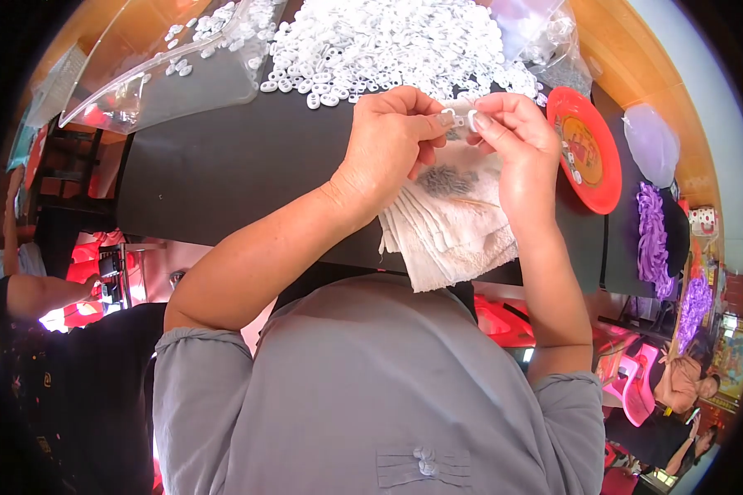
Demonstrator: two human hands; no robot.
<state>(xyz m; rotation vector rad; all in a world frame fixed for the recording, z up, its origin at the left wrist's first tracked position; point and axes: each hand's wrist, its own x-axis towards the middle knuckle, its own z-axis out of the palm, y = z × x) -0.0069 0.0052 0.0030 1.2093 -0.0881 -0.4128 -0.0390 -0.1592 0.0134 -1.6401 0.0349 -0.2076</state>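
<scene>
Small white plastic parts [460, 120] are pinched between my two hands above the table's middle; the fingers partly cover them, and whether they are joined I cannot tell. My left hand [392, 136] grips one side between thumb and forefinger. On the other side my right hand [520, 136] does the same. Beneath the hands lies a folded whitish towel [421, 239] with a small heap of tiny grey pieces [447, 180], too small to make out. Just beyond spreads a large pile of white oval plastic pieces with holes [388, 45].
At the far left a clear plastic bin [182, 95] holds more white pieces. A red plate [604, 157] with a few small pieces stands right of my right hand. Clear bags [557, 49] and purple bundles [654, 239] lie farther right. Other people sit nearby.
</scene>
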